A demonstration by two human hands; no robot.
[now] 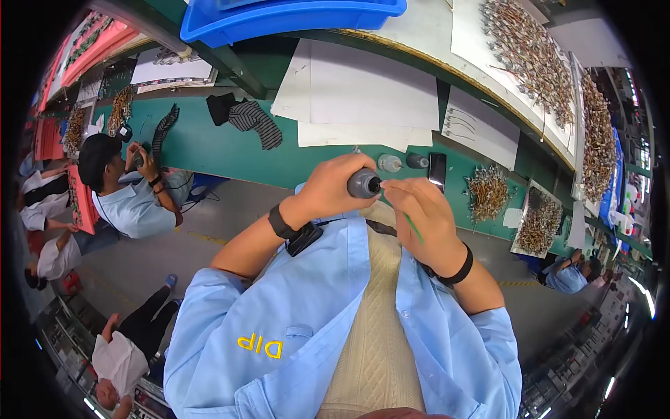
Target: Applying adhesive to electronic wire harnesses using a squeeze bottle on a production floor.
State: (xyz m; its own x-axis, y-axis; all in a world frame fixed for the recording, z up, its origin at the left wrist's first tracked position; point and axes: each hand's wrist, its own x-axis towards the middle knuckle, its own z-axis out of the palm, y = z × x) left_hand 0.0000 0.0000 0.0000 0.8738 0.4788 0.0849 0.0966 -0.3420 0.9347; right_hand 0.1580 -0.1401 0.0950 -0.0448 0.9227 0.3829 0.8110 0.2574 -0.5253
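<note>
My left hand [326,184] is wrapped round a small dark grey bottle [360,185], its black mouth facing my right hand. Pinched in my right hand [427,218] is a thin green stick [414,229], whose tail end shows below the fingers. The fingertips are close to the bottle's mouth; whether the stick's other end is inside, I cannot tell. Just beyond the hands, on the green bench [230,157], stand a translucent bottle [389,163] and another dark bottle [417,161]. A dark phone [436,172] lies right of them.
White sheets [363,84] cover the bench's back. Bundles of small wired parts [487,192] lie at right, some on a tray [537,222]. Overhead runs a shelf with a blue bin [293,19]. Striped cloth sleeves [255,122] lie left, near a seated co-worker [129,185].
</note>
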